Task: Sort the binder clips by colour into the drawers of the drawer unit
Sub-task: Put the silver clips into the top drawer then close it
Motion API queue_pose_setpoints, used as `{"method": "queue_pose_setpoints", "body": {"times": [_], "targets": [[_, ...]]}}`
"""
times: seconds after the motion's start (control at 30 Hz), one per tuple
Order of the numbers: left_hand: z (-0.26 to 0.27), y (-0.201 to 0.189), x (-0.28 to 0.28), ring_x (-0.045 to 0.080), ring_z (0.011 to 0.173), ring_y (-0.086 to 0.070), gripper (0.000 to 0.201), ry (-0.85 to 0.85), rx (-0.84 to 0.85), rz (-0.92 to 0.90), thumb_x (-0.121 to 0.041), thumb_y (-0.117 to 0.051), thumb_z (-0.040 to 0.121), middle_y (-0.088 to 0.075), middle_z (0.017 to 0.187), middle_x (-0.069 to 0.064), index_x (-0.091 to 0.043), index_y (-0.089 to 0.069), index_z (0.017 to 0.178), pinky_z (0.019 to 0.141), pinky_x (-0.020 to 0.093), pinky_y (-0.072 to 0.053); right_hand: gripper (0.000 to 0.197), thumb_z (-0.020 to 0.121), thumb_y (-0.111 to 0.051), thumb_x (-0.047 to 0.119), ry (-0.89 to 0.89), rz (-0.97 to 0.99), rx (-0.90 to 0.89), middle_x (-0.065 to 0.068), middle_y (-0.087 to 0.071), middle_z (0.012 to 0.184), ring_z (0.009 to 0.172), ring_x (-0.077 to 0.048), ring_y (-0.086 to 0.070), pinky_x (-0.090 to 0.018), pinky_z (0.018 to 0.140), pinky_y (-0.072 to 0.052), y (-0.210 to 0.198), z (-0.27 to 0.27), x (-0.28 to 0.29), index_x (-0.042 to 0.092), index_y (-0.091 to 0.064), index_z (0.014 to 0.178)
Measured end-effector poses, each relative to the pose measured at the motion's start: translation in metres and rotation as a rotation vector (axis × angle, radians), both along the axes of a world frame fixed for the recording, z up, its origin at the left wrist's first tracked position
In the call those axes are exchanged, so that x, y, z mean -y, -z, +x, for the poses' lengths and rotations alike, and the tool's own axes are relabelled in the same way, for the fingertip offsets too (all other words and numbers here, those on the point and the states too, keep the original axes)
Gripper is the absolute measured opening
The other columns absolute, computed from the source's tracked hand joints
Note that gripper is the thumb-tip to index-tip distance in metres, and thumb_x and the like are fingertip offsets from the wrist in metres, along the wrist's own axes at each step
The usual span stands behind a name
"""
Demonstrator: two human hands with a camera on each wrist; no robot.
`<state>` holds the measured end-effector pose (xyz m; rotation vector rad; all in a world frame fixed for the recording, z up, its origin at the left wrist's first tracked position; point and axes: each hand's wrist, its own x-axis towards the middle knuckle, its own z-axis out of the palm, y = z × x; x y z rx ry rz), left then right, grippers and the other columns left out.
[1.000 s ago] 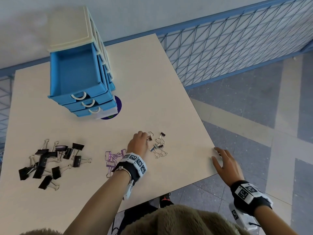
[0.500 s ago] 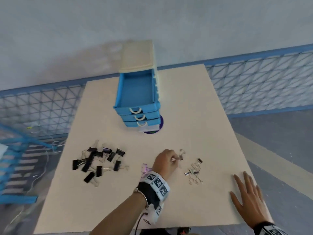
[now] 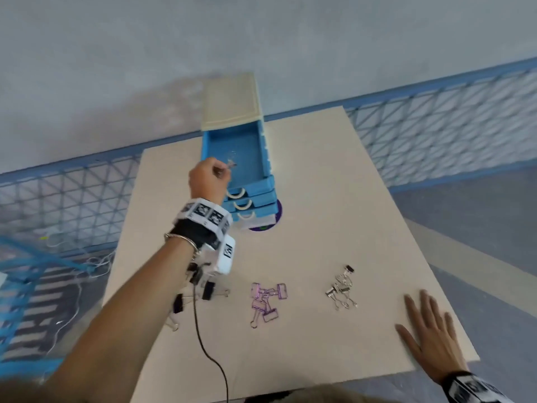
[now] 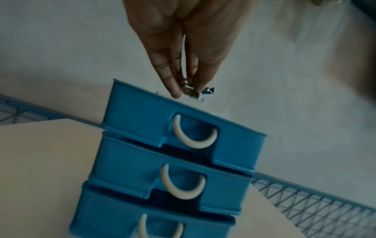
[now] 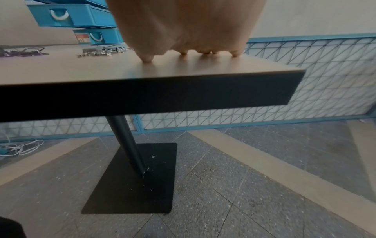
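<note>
The blue drawer unit (image 3: 252, 196) with a cream top stands at the table's far middle, its top drawer (image 3: 236, 154) pulled out. My left hand (image 3: 210, 178) hovers over that drawer's front left and pinches a silver binder clip (image 3: 231, 163), seen between thumb and fingers in the left wrist view (image 4: 190, 90). Silver clips (image 3: 341, 290) lie in a small pile near the right. Purple clips (image 3: 266, 301) lie in the middle. Black clips (image 3: 200, 292) are partly hidden by my left forearm. My right hand (image 3: 430, 333) rests flat on the table's near right corner.
The cream table (image 3: 334, 199) ends close to my right hand (image 5: 183, 32); below it are a black pedestal (image 5: 130, 145) and tiled floor. A blue mesh fence (image 3: 436, 126) runs behind the table. A thin black cable (image 3: 203, 344) hangs from my left wrist over the tabletop.
My left hand picked a silver clip from the pile and carried it up and away to above the open top drawer. The right hand stayed flat near the table corner.
</note>
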<state>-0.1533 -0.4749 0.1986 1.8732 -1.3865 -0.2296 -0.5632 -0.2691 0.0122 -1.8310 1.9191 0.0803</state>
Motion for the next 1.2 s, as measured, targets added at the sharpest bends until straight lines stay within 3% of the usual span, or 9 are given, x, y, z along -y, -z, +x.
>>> {"method": "queue_pose_setpoints", "body": {"times": [0.23,0.33,0.4,0.53,0.63,0.7,0.8,1.03,1.2], "targets": [[0.010,0.015,0.014,0.038,0.104,-0.057,0.030,-0.049,0.087,-0.020,0.003,-0.037,0.083,-0.063,0.111,0.025,0.001,-0.059,0.103,0.092,0.037,-0.040,0.089,0.073,0.014,0.076,-0.009,-0.044,-0.028,-0.007,0.010,0.150,0.138,-0.026,0.007,-0.046,0.113,-0.002,0.008,-0.002,-0.011,0.022,0.003,0.142],[-0.023,0.024,-0.017,0.035,0.106,-0.054,0.030,0.178,0.128,-0.200,0.006,-0.037,0.078,-0.061,0.108,0.026,0.003,-0.059,0.099,0.096,0.012,-0.030,0.085,0.075,0.012,0.074,0.002,-0.039,-0.036,-0.008,0.010,0.151,0.139,-0.027,0.006,-0.046,0.112,0.001,0.010,0.000,-0.012,0.023,0.003,0.143],[-0.053,0.038,-0.045,0.027,0.099,-0.051,0.025,0.345,0.107,-0.233,0.002,-0.040,0.081,-0.062,0.101,0.024,0.002,-0.059,0.097,0.092,0.007,-0.030,0.085,0.077,0.011,0.073,0.011,-0.037,-0.031,-0.008,0.010,0.151,0.139,-0.026,0.007,-0.046,0.111,0.002,0.011,0.003,-0.013,0.023,0.000,0.144],[-0.114,0.088,-0.097,0.016,0.089,-0.053,0.032,0.702,-0.018,0.095,-0.018,-0.037,0.078,-0.061,0.100,0.016,-0.008,-0.058,0.100,0.081,0.030,-0.047,0.085,0.078,0.009,0.073,0.023,-0.041,-0.023,-0.007,0.009,0.151,0.139,-0.025,0.007,-0.048,0.112,0.001,0.014,0.004,-0.013,0.021,-0.003,0.144],[-0.143,0.123,-0.124,0.023,0.103,-0.053,0.035,0.899,0.165,0.400,-0.010,-0.045,0.079,-0.052,0.117,0.012,-0.017,-0.052,0.112,0.081,0.041,-0.052,0.085,0.079,0.007,0.073,0.020,-0.050,-0.016,-0.007,0.009,0.151,0.139,-0.025,0.006,-0.049,0.112,0.000,0.015,0.002,-0.013,0.021,-0.005,0.145],[-0.154,0.136,-0.134,0.023,0.111,-0.049,0.041,0.966,0.326,0.568,-0.005,-0.049,0.083,-0.043,0.129,0.009,-0.016,-0.047,0.122,0.075,0.037,-0.055,0.085,0.079,0.006,0.073,0.015,-0.066,-0.016,-0.007,0.008,0.151,0.139,-0.024,0.006,-0.048,0.112,0.000,0.016,0.002,-0.013,0.020,-0.006,0.145],[-0.161,0.148,-0.137,0.022,0.115,-0.045,0.042,0.969,0.431,0.641,-0.008,-0.047,0.086,-0.036,0.136,0.006,-0.016,-0.042,0.127,0.070,0.026,-0.047,0.085,0.079,0.004,0.073,0.008,-0.083,-0.003,-0.007,0.007,0.151,0.139,-0.023,0.005,-0.047,0.112,-0.001,0.015,0.000,-0.013,0.021,-0.009,0.145],[-0.166,0.162,-0.137,0.024,0.112,-0.048,0.031,0.853,0.361,0.666,-0.008,-0.046,0.089,-0.050,0.123,0.007,-0.014,-0.051,0.119,0.077,0.039,-0.051,0.072,0.086,-0.003,0.067,-0.052,-0.108,0.004,-0.008,-0.003,0.152,0.139,-0.020,0.000,-0.043,0.113,-0.003,0.014,-0.012,-0.014,0.024,-0.013,0.143],[-0.168,0.163,-0.142,0.026,0.102,-0.053,0.023,0.708,0.290,0.669,-0.006,-0.051,0.084,-0.053,0.114,0.010,-0.008,-0.053,0.107,0.075,0.035,-0.047,0.070,0.089,-0.006,0.063,-0.089,-0.087,-0.025,-0.012,-0.011,0.151,0.138,-0.025,-0.005,-0.041,0.109,-0.001,0.011,-0.015,-0.012,0.021,-0.016,0.144]]}}
